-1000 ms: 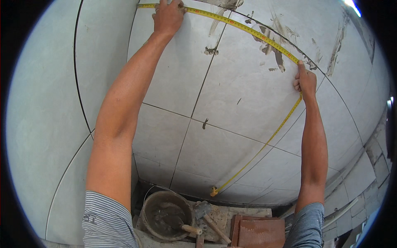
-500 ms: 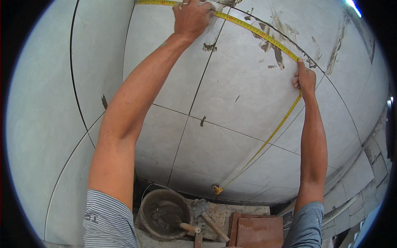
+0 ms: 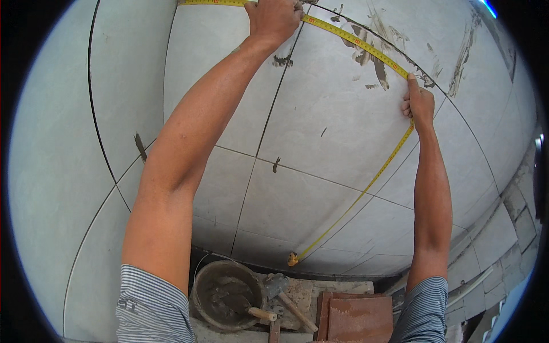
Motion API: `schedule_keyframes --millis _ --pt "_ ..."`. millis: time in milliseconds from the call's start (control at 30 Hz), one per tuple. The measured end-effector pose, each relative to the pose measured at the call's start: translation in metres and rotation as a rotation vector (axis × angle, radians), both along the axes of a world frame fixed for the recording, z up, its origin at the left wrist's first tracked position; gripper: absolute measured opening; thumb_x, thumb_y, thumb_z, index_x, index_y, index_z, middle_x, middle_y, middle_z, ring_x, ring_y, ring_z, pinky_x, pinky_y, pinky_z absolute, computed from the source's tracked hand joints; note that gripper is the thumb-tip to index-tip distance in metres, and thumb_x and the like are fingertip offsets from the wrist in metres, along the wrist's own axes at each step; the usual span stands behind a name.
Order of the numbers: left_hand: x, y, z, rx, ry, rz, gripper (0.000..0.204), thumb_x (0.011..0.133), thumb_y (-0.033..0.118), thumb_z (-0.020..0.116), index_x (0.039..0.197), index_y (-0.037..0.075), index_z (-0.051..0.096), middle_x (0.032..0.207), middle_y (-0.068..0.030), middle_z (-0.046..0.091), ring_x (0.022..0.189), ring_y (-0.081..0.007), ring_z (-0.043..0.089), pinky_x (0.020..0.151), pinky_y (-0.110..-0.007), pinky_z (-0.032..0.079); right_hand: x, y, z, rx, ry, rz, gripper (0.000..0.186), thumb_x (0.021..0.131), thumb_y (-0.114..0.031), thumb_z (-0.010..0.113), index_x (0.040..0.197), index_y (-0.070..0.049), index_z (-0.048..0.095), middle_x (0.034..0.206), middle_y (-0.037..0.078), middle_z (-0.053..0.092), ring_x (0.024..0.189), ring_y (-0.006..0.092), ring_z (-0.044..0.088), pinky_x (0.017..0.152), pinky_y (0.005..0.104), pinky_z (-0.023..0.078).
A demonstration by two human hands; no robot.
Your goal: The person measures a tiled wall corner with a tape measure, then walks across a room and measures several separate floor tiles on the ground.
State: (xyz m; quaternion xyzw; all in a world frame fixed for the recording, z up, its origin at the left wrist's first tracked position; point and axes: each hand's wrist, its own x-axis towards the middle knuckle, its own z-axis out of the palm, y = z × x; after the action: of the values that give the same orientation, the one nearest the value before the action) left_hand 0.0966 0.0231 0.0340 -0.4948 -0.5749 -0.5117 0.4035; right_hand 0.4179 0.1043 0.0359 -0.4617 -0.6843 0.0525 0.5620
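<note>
A yellow tape measure (image 3: pixel 355 40) is stretched along the upper part of a wall of pale tiles (image 3: pixel 337 137), close to a dark joint. My left hand (image 3: pixel 275 20) is closed on the tape near the top edge of the view, its fingertips partly hidden. Farther right, my right hand (image 3: pixel 420 103) grips the tape, thumb pressed on it at the joint. From there the tape folds and runs down to its case (image 3: pixel 293 259), which hangs low by the wall. Grey mortar smears (image 3: pixel 379 71) mark the tiles between my hands.
Below stands a bucket (image 3: pixel 201 294) of wet mortar with a wooden-handled trowel (image 3: pixel 262 314) in it. Beside it lie a hammer (image 3: pixel 297 311) and stacked reddish-brown tiles (image 3: pixel 360 320). Another tiled wall (image 3: pixel 54 171) rises at the left; grey blocks (image 3: pixel 523 226) show at the right.
My left hand has shifted a little to the right along the tape. The hanging case sits slightly farther left. My right hand keeps its grip, and the view has shifted slightly.
</note>
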Motion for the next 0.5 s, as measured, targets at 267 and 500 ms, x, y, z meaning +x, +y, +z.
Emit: schedule_keyframes --millis 267,500 --pt "-0.003 0.006 0.010 -0.051 -0.063 0.002 0.021 0.082 0.026 0.056 0.092 0.011 0.067 0.101 -0.0102 0.059 0.101 -0.0278 0.053 0.087 -0.049 0.037 -0.003 -0.002 0.000 -0.014 0.010 -0.023 0.060 0.086 -0.053 0.049 0.065 0.002 0.058 0.051 0.010 0.053 0.042 0.0167 0.051 0.043 0.0287 0.039" --pt "0.001 -0.007 0.022 -0.201 -0.102 -0.009 0.021 0.083 0.026 0.055 0.091 0.010 0.067 0.104 -0.0101 0.059 0.103 -0.0278 0.055 0.088 -0.051 0.038 0.002 0.003 -0.001 -0.009 -0.013 -0.020 0.061 0.085 -0.055 0.049 0.066 0.002 0.058 0.051 0.010 0.054 0.042 0.0170 0.051 0.044 0.0292 0.040"
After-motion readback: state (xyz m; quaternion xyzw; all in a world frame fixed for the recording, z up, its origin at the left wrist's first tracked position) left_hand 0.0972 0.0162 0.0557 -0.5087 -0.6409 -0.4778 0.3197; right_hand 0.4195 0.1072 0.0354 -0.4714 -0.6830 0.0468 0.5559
